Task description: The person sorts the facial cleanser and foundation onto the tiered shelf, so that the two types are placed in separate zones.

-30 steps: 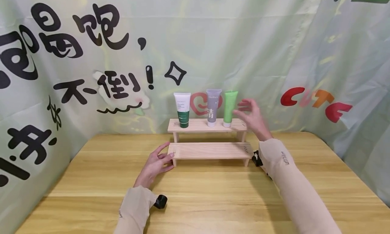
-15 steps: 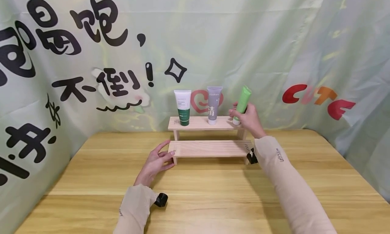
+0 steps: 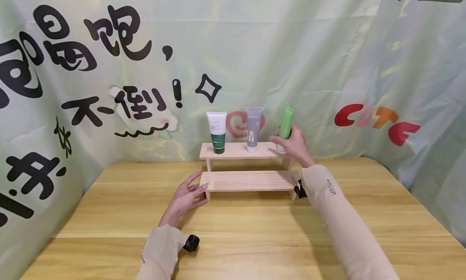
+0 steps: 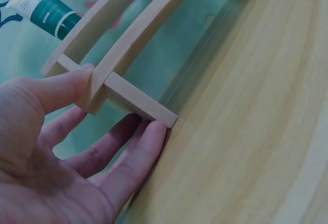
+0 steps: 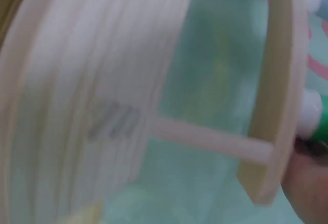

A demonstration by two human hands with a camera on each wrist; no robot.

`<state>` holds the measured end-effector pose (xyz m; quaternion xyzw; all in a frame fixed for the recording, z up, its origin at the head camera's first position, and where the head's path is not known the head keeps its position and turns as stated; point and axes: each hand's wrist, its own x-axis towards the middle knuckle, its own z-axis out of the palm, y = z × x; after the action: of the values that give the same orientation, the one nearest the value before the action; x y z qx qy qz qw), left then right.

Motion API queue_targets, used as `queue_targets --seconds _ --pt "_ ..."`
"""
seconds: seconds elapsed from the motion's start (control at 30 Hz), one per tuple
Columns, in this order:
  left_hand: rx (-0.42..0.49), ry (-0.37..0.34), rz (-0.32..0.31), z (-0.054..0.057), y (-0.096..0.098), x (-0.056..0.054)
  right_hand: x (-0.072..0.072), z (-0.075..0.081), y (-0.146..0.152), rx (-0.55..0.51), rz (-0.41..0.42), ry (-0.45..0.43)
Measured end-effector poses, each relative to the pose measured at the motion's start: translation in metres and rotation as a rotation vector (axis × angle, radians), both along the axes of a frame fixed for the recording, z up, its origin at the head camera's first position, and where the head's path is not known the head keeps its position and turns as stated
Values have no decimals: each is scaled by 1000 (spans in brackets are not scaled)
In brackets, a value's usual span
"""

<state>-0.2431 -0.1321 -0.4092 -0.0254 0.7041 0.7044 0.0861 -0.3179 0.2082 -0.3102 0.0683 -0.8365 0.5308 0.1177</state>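
A two-step pale wooden shelf stands on the table. My left hand holds its left end, thumb on the lower plank's edge, other fingers by the leg. With my right hand I grip a green squeeze tube at the right of the upper plank; its white cap stands close over that plank in the right wrist view. Left of it on the same plank stand a purple-grey tube and a white-and-green tube, both cap down. Most of the right hand lies outside the right wrist view.
The wooden table runs out in front of the shelf. Behind it hangs a pale green printed curtain with black writing. Black wrist cameras sit at the cuffs of the beige sleeves.
My right hand has taken hold of the green tube and shifted it right along the upper plank, first tilted, now nearly upright. The left hand keeps its place at the shelf's left end.
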Motion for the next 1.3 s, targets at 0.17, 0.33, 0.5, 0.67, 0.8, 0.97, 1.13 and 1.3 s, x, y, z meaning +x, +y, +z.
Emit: queue_targets --seconds 0.17,0.33,0.5,0.67,0.8,0.97,1.13,1.3 --pt "7 -2 1 0 1 0 8 3 23 44 108 2" --pt "20 -6 0 1 0 -1 19 5 48 45 153 -7" --pt "-6 -22 -2 1 0 -2 26 4 68 76 146 -15" --pt "-11 -23 2 1 0 -3 33 1 83 148 116 -21" --pt "-5 -23 0 1 1 -3 40 -4 96 182 112 -58" --pt "-3 -22 -1 3 0 -2 46 -12 109 213 131 -146" --pt "11 -17 -5 4 -1 0 52 -22 116 207 137 -228" --pt "14 -21 -8 2 -1 -1 56 -33 126 216 148 -294"
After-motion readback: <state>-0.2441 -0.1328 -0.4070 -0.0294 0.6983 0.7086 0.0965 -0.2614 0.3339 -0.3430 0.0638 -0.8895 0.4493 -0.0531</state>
